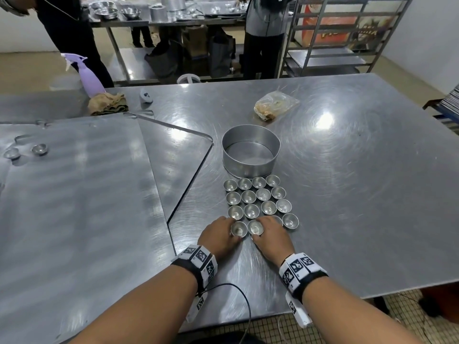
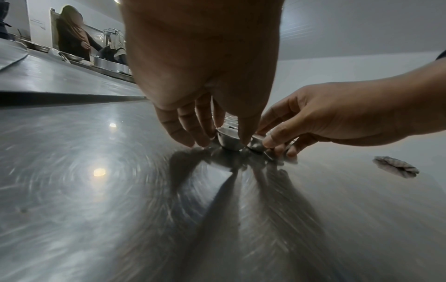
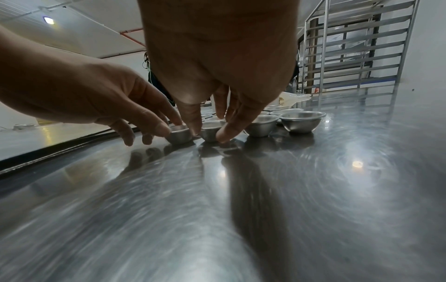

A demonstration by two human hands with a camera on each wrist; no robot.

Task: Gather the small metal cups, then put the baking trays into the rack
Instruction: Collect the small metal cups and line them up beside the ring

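Observation:
Several small metal cups [image 1: 257, 197] stand in rows on the steel table [image 1: 360, 194], just in front of a round cake tin [image 1: 250, 150]. My left hand [image 1: 229, 230] pinches the nearest-row cup [image 1: 239, 229] between thumb and fingers [image 2: 200, 137]; the same cup [image 2: 228, 140] shows in the left wrist view. My right hand [image 1: 263, 228] pinches the neighbouring cup [image 1: 255, 228], seen close up as cup [image 3: 211, 131] between its fingers [image 3: 226, 131]. Two stray cups [image 1: 39, 148] sit on the large baking trays [image 1: 74, 194] stacked at the left. The tray rack [image 1: 347, 33] stands beyond the table's far right.
A purple spray bottle [image 1: 88, 75], a brown cloth [image 1: 108, 104] and a plastic bag [image 1: 275, 105] lie toward the far edge. Two people stand behind, by another table with bowls [image 1: 129, 12]. The near table edge runs below my wrists.

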